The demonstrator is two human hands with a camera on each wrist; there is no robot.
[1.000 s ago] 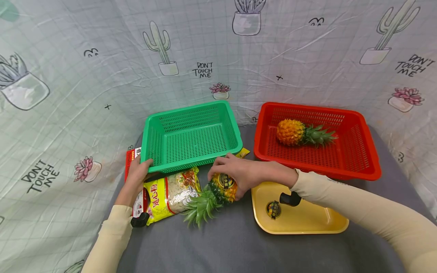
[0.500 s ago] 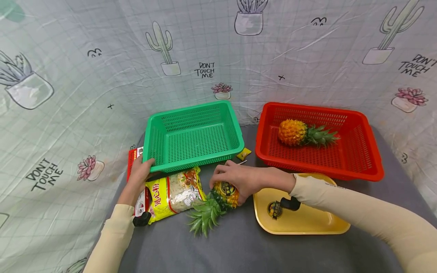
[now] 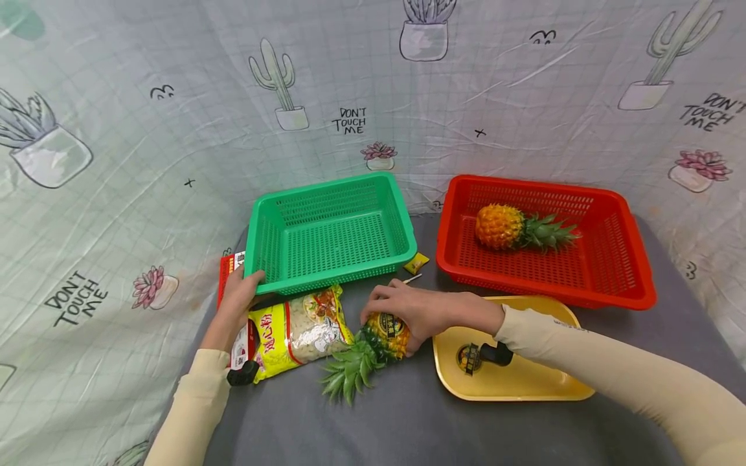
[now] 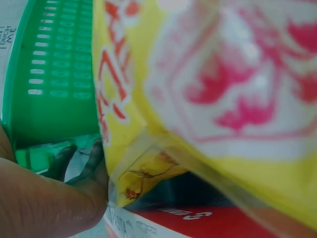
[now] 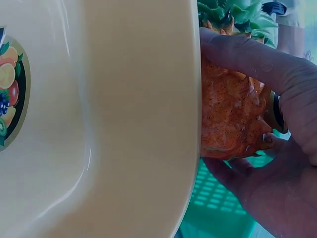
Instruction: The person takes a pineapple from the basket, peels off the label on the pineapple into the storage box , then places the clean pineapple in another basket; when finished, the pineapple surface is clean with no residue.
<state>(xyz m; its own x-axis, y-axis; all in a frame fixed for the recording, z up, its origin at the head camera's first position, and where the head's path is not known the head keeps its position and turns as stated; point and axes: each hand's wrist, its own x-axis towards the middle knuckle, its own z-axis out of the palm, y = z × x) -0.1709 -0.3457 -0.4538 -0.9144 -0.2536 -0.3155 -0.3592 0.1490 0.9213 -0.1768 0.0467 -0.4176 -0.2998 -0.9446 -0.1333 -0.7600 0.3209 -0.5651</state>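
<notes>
My right hand (image 3: 416,307) grips the body of a pineapple (image 3: 394,331) low over the grey table, its green leaves pointing toward the front left. A round dark label shows on its side. In the right wrist view, thumb and fingers curl round the orange body (image 5: 230,109), partly hidden behind the tray's edge. My left hand (image 3: 234,303) holds the front left corner of a green plastic basket (image 3: 335,279), which has nothing in it. Just beside that hand lies a yellow bag of rice noodles (image 3: 305,329) with a clear window; it fills much of the left wrist view.
A red basket (image 3: 542,286) at the back right holds another pineapple (image 3: 499,226). In front of it lies a shallow yellow tray (image 3: 530,383) with a round fruit label. Under the noodle bag is a red and white box (image 3: 240,355). A small yellow packet (image 3: 417,262) lies between the baskets.
My right hand has drawn the pineapple slightly toward me and to the right, uncovering the small yellow packet and a thin white stick. My left hand stays on the green basket.
</notes>
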